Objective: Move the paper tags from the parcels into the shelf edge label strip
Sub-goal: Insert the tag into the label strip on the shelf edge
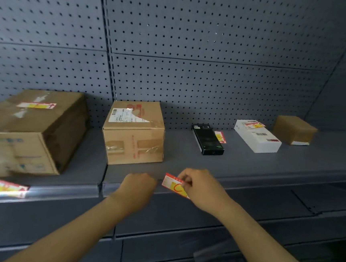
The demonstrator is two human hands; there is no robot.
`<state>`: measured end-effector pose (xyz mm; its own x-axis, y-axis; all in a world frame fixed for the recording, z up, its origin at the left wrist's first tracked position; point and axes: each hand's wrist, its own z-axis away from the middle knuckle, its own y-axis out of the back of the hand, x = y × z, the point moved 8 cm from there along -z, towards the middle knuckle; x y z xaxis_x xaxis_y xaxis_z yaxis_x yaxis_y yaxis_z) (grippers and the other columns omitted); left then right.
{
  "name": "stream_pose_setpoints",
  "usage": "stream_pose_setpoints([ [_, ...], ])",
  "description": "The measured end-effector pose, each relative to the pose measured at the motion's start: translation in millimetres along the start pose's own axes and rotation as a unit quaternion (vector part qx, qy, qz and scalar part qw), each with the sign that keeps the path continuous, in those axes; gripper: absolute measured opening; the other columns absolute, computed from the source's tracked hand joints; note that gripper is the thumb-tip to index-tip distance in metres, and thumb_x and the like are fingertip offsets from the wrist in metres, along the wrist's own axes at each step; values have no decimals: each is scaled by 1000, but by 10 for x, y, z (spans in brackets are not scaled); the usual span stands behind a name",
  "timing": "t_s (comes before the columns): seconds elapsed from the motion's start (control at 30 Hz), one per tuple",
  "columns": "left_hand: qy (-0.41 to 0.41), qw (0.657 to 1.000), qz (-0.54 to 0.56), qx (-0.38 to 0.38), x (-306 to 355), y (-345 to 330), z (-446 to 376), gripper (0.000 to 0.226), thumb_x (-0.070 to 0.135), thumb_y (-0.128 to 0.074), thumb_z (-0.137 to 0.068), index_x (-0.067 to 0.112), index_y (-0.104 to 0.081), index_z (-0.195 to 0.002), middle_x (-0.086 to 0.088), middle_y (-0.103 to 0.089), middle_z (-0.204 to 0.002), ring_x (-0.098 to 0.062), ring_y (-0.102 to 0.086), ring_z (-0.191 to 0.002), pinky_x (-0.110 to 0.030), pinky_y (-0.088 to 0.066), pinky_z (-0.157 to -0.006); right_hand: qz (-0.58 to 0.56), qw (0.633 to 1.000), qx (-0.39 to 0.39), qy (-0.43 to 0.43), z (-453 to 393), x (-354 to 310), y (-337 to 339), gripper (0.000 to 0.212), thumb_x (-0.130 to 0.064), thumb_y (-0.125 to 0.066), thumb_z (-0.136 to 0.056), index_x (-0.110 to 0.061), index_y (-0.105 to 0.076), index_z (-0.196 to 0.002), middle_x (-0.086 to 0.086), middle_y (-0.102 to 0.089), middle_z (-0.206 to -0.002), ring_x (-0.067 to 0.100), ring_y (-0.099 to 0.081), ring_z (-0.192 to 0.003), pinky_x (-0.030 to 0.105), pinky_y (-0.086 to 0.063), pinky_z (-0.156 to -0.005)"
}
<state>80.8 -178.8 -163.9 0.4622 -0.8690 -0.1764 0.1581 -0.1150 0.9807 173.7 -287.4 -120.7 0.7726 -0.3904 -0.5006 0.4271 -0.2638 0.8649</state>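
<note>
At the front lip of the shelf, a red and yellow paper tag (173,185) is pinched by its right end in the right hand (200,188), thumb and fingertips clamped on it, its lower edge at the label strip (257,181), likely so it can be slid in. The left hand (136,187) rests at the strip just left of the tag, fingers curled toward it; whether they grip the strip's lip I cannot tell, but the pose suggests holding it open. Farther left, a second tag (5,187) already sits in the strip. Behind, tags remain on the big box (32,131), beside the black box (207,142) and on the white box (257,136); the middle box (134,133) carries none.
</note>
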Motion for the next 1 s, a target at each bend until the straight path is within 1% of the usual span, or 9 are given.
stream_pose_setpoints([
  [0.2,35,998,48,23,-77,36,35,28,12,-49,-92,18,-61,-117,-5,-60,-121,-27,-61,-108,-38,-50,-85,-16,1000,-14,15,-157,16,-127,20,-16,-54,-90,-22,-65,-106,3,-70,-107,20,-64,-92,43,-56,-78],
  [0.3,55,995,75,21,-100,31,78,28,9,-47,-93,14,-60,-117,-7,-59,-119,-29,-61,-105,-39,-50,-84,-33,999,0,21,-230,-7,-148,19,-13,-56,-88,-22,-67,-101,0,-72,-101,16,-65,-87,41,-57,-75],
  [0.43,81,993,88,14,-169,-13,158,26,9,-47,-91,14,-62,-111,-8,-61,-117,-31,-62,-102,-38,-50,-78,-50,998,16,30,-332,-55,-173,18,-10,-60,-86,-21,-70,-97,0,-73,-97,14,-66,-84,38,-57,-75],
  [0.6,66,991,113,10,-207,-85,241,35,3,-47,-89,18,-64,-116,-8,-62,-120,-30,-62,-105,-39,-53,-84,-93,994,19,45,-469,-122,-224,18,-5,-63,-84,-19,-71,-92,2,-75,-90,11,-69,-75,38,-59,-70],
  [0.77,52,990,134,13,-183,-77,283,36,2,-46,-89,19,-66,-112,-9,-62,-118,-30,-63,-100,-37,-54,-79,-117,988,-20,99,-518,-329,-410,17,-4,-64,-86,-18,-70,-94,0,-76,-88,5,-69,-74,28,-59,-71],
  [0.83,49,989,137,17,-179,-86,304,35,2,-46,-89,18,-65,-113,-8,-64,-118,-29,-63,-101,-37,-53,-80,-125,984,-14,125,-531,-437,-444,18,-1,-63,-85,-16,-71,-94,2,-76,-86,5,-69,-73,24,-58,-71],
  [0.9,46,989,138,26,-172,-94,321,35,2,-47,-89,17,-65,-115,-8,-64,-120,-29,-63,-103,-39,-54,-84,-132,981,-1,140,-546,-510,-453,18,-1,-64,-85,-14,-71,-95,3,-75,-88,4,-67,-72,16,-55,-68],
  [0.93,44,989,138,26,-165,-104,323,36,1,-48,-89,17,-65,-117,-8,-63,-121,-28,-62,-104,-39,-54,-85,-131,981,1,145,-557,-530,-468,18,-1,-64,-85,-14,-71,-96,4,-75,-89,5,-67,-73,16,-55,-68],
  [1.0,40,989,138,22,-157,-121,323,38,0,-48,-89,16,-63,-120,-7,-63,-123,-28,-62,-104,-38,-53,-87,-99,983,-9,154,-571,-558,-525,16,-5,-63,-85,-16,-71,-95,4,-73,-91,12,-67,-78,30,-57,-73],
])
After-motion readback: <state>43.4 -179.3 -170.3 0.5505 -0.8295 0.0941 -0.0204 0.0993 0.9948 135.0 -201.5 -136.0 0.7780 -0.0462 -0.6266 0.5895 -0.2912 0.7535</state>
